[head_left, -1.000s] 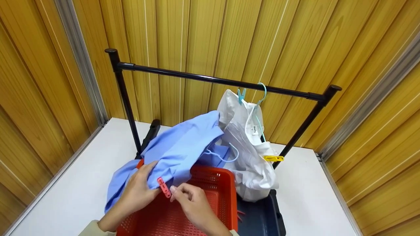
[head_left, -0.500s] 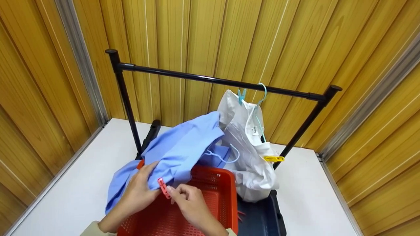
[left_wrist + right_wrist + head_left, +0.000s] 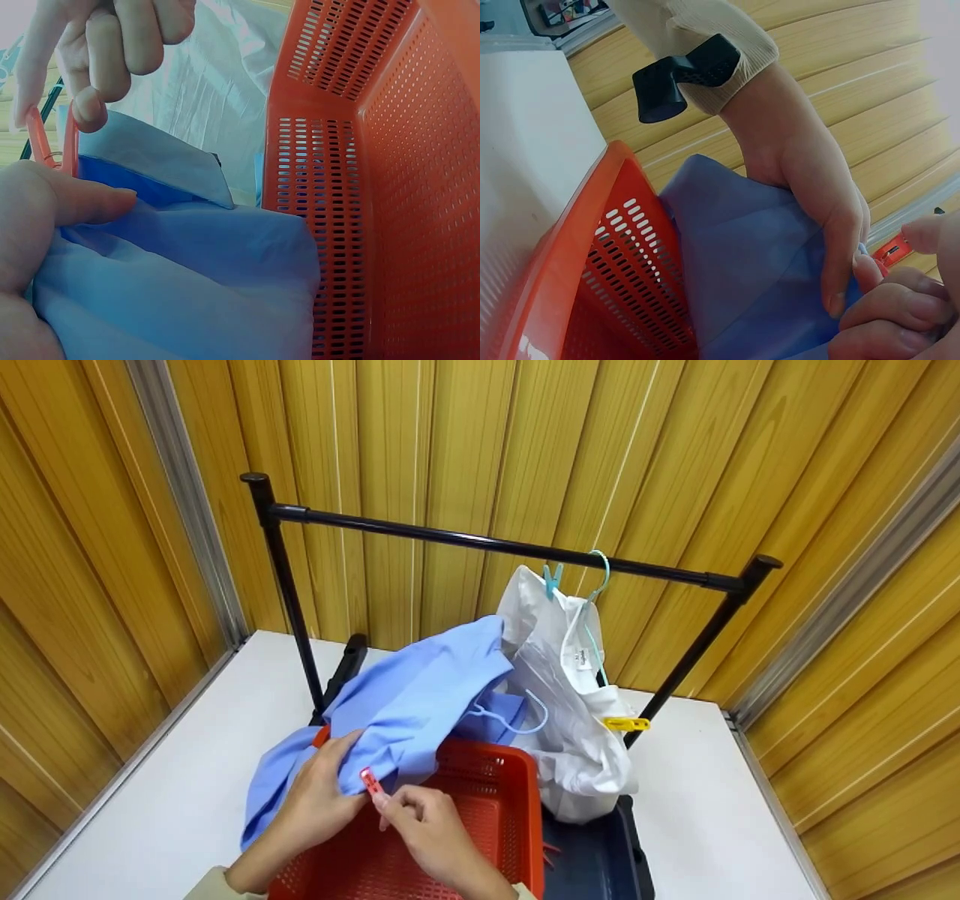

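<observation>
A light blue shirt (image 3: 420, 682) lies draped over the rim of a red basket (image 3: 529, 810), with a pale blue hanger (image 3: 541, 712) sticking out of it. My left hand (image 3: 322, 795) grips a fold of the shirt, thumb on top of the cloth in the left wrist view. At that fold sits a red clothespin (image 3: 370, 780). Its two handle ends are pinched between the thumb and a finger of my right hand (image 3: 435, 825); the left wrist view shows the clothespin (image 3: 64, 150) from its handle side. The left hand's fingers behind the cloth are hidden.
A black rack bar (image 3: 465, 538) spans the back. From it hangs a white garment (image 3: 547, 660) on a mint hanger (image 3: 602, 574), with a teal clothespin (image 3: 553, 580) and a yellow clothespin (image 3: 626, 724). A dark tray (image 3: 600, 855) beside the basket contains red clothespins (image 3: 550, 851).
My right hand has moved slightly left, from beside the red clothespin onto its handle ends, which it now pinches. My left hand and the shirt have stayed in place.
</observation>
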A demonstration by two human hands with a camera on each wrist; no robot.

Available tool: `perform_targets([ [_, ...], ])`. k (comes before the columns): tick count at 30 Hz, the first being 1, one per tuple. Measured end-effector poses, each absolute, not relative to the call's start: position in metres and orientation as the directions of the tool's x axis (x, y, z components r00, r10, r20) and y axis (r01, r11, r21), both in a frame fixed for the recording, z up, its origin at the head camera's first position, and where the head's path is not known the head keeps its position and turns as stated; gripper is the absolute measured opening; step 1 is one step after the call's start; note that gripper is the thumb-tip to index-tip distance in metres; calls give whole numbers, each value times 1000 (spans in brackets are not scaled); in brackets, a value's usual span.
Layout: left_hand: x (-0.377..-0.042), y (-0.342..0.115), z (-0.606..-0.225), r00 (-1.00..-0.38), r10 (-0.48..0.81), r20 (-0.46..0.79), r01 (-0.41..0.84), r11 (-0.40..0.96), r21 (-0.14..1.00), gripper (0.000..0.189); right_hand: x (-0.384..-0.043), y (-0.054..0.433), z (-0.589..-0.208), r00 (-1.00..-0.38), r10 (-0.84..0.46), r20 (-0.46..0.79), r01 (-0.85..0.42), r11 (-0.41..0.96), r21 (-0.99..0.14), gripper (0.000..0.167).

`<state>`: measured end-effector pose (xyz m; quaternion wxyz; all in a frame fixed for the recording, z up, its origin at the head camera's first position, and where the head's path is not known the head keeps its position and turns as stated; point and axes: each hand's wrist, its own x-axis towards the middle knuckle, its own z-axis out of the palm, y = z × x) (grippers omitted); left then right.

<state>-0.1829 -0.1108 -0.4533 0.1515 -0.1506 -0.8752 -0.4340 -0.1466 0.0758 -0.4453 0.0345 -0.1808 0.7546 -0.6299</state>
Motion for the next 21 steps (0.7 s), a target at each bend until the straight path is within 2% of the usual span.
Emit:
perform_targets([
  [6,-183,-111,-453,-915,123,384,381,574,724,74,-147,77,-446,-934,-316,165,-209,110,-972,28],
  [14,-183,-111,-452,-929,116,352,351,576,738,75,-144,81,-446,-906,-344,246,-287,73,-955,29],
  [21,-185,-113,-451,-933,114,340,342,570,747,79,-139,84,-444,-892,-363,269,-313,68,-947,29],
])
